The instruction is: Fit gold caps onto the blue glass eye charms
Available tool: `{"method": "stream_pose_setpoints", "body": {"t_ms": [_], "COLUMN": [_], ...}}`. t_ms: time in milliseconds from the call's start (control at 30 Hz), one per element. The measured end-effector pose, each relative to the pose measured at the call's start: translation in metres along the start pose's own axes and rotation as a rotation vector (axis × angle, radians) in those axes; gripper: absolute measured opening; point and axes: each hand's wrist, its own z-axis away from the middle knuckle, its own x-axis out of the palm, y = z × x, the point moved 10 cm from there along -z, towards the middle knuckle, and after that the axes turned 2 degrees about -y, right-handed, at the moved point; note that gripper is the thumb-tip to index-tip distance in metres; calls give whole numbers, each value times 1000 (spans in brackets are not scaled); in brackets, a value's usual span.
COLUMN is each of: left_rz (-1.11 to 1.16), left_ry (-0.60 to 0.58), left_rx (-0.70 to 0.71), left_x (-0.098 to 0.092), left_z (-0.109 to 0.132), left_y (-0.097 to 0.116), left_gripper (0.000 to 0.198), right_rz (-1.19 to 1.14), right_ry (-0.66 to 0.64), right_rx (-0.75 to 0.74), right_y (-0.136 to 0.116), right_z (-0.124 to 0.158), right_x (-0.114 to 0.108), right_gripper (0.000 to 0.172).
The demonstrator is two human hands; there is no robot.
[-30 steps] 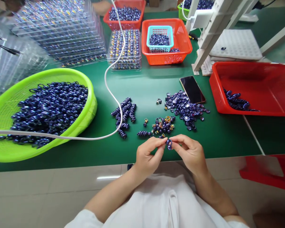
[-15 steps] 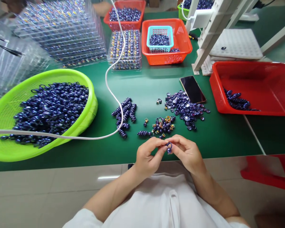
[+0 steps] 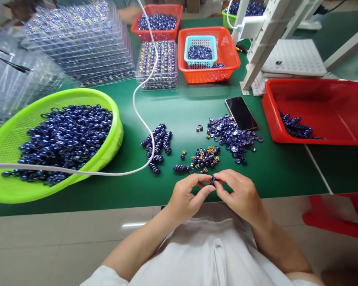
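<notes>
Over the table's front edge, my left hand (image 3: 188,195) and my right hand (image 3: 238,194) meet, fingertips pinched on one small glossy dark-blue ring-shaped piece (image 3: 213,180). Fingers partly cover it, so its exact form is hard to see. Just beyond lies a pile of dark-blue pieces with gold bits (image 3: 205,157). Right of that pile spread many loose dark-blue round caps (image 3: 232,135). To the left, spiral-looking rows of dark-blue pieces (image 3: 157,143) lie together, and a shorter row (image 3: 180,168) is nearer my left hand.
A lime-green basket (image 3: 115,131) of dark-blue looped pieces stands left, crossed by a white cable (image 3: 137,111). Stacked clear trays (image 3: 107,47) and orange baskets (image 3: 209,79) are behind. A phone (image 3: 241,113), a red tray (image 3: 331,103) and a white metal post (image 3: 258,51) are right.
The piece between my fingertips has turned, and its loop no longer shows as clearly. My left thumb has shifted right and my right hand slightly right.
</notes>
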Motion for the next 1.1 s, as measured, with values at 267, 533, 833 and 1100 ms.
{"method": "stream_pose_setpoints", "body": {"t_ms": [267,533,833,1100], "left_rz": [489,603,586,607], "left_ry": [-94,-168,-218,-183], "left_rx": [-367,-444,-454,-460], "left_x": [18,22,27,24], "left_z": [3,3,9,7], "left_y": [-32,-34,-37,-41], "left_gripper": [24,30,31,31], "right_rz": [26,8,57,20], "right_ry": [75,-88,-5,-13], "right_rx": [-40,-142,-253,-186], "right_y": [-5,-8,-18,-11], "right_z": [5,9,13,15], "right_x": [2,16,14,18], "right_gripper": [27,21,20,25]}}
